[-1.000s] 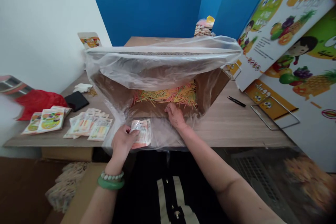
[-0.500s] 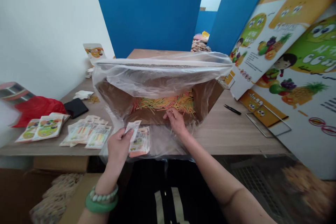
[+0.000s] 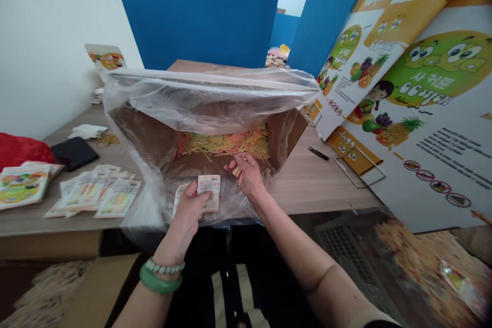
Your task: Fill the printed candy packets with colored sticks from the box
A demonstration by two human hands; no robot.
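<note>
Pinched in my left hand [image 3: 192,202] is a small printed packet [image 3: 209,192], held near the box's front edge. Another packet [image 3: 179,196] lies partly hidden behind that hand on the plastic. My right hand [image 3: 248,173] is closed around a few thin coloured sticks [image 3: 238,173] at the mouth of the box. A cardboard box [image 3: 142,133] lined with clear plastic [image 3: 215,102] lies with its opening towards me. Inside it is a heap of thin yellow, green, orange and pink sticks [image 3: 223,143].
Left on the table are filled packets [image 3: 115,197], printed pouches [image 3: 23,182], a black phone-like slab [image 3: 75,154] and a red bag [image 3: 23,148]. Black tweezers [image 3: 318,153] lie to the right, beside large printed cartons [image 3: 403,128]. An open carton [image 3: 100,292] stands below left.
My right hand has drawn back slightly from the heap, with sticks now showing in its fingers. The left hand has brought its packet nearer, face up. The whole view has shifted right.
</note>
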